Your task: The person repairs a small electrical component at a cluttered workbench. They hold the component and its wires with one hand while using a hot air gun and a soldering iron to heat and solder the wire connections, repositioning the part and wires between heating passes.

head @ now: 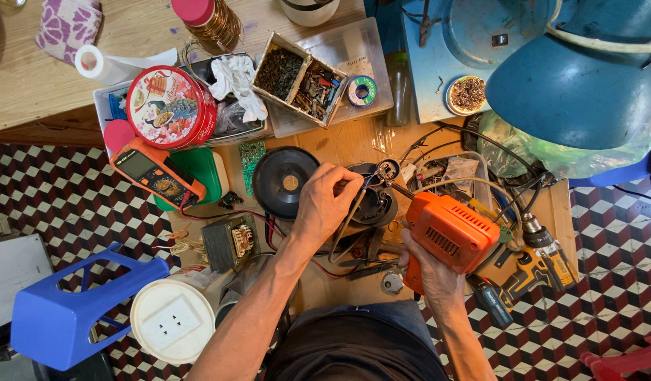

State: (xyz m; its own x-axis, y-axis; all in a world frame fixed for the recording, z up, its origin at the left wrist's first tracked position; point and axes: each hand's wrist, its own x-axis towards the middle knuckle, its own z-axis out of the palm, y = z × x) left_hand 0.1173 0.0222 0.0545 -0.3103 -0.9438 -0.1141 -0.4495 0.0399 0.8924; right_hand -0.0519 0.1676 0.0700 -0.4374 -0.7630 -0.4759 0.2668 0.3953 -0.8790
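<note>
Dark cloth over the person's lap [353, 353] sits lowest in view, and both forearms reach up from it to a cluttered wooden board [339, 141]; the right hand [428, 271] is wrapped tight around the grip of an orange electric drill [449, 233], whose nose points up and left toward a small round metal part [387, 169]; the left hand [325, 204] has its fingers pressed together, pinching something thin close to that part, though whether it is a wire or the arm of a tool I cannot tell; the round part lies at the top edge of a dark round motor-like piece [375, 204] in the middle of the board, between the two hands.

As for progress, the drill tip looks lined up with the small part but whether it is touching or turning cannot be seen; no shavings or finished hole show, so the work seems to be at the positioning stage, with the drilling itself not clearly done.

Around them: a black disc [286, 182] just left of the left hand; an orange multimeter [156, 173] farther left; a red round tin [170, 106] above it; a yellow cordless drill [544, 261] to the right; a blue stool [71, 310] on the tiled floor.
</note>
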